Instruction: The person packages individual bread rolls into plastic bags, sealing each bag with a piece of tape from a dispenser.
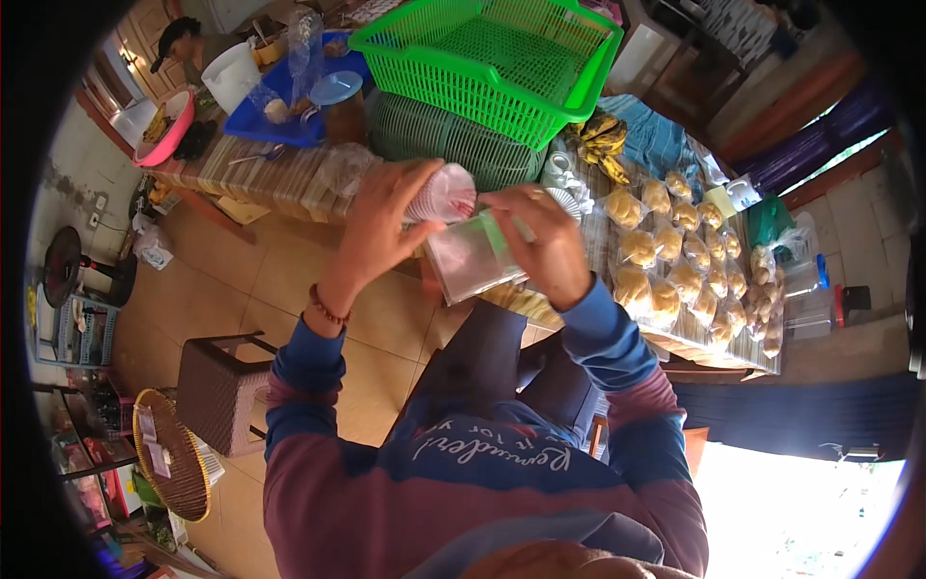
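Note:
My left hand [380,221], with a beaded bracelet at its wrist, grips a stack of pink-and-white pleated paper baking cups [443,194]. My right hand [546,242] has its fingers bent, the tips near the open end of the cups. Below the cups, a pack of clear plastic bags [472,259] reaches under my right hand at the table's front edge. Whether the right fingers grip this pack is unclear. A white pleated cup stack [566,204] lies just beyond the right hand.
Several bagged buns [669,242] cover the table's right side. A green plastic basket [492,72] rests on a dark green mesh cover [456,130]. Bananas [604,145] lie beside it. A blue tray [271,116] stands left; a person [192,51] is behind. A brown stool [217,391] stands on the floor.

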{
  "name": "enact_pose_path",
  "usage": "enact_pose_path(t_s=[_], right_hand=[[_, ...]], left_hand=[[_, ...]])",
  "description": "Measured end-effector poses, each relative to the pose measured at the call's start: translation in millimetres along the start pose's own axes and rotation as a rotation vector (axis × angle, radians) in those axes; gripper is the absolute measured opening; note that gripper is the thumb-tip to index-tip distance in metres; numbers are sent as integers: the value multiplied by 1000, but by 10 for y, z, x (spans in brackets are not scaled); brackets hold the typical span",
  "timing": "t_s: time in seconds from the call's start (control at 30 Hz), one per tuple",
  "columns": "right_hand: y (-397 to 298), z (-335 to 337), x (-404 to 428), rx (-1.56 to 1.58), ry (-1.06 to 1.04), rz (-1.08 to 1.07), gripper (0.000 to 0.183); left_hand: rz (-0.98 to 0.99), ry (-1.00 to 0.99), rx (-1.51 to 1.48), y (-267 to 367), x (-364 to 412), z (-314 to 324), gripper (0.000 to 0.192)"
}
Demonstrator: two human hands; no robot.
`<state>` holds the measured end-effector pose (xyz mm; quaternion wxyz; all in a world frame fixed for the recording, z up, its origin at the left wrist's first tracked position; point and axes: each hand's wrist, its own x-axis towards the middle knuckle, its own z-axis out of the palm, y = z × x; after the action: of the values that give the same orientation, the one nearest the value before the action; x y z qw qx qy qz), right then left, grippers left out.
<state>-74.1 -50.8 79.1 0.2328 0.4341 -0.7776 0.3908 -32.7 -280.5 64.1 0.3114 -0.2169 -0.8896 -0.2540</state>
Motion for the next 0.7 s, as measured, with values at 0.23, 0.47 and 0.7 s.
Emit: enact_pose_path(t_s=[0.23,0.47,0.7], right_hand=[[-314,156,-193,-23,-227,-30,13],[-392,-68,-707,1052,-189,550,9],[-422,-601,-825,325,-445,309,18]], left_hand=[[-43,-166,-93,542,-287,-213,69],[-526,-268,-950,745,-752,-185,73],[-347,-357,-784,1076,-714,212,76]])
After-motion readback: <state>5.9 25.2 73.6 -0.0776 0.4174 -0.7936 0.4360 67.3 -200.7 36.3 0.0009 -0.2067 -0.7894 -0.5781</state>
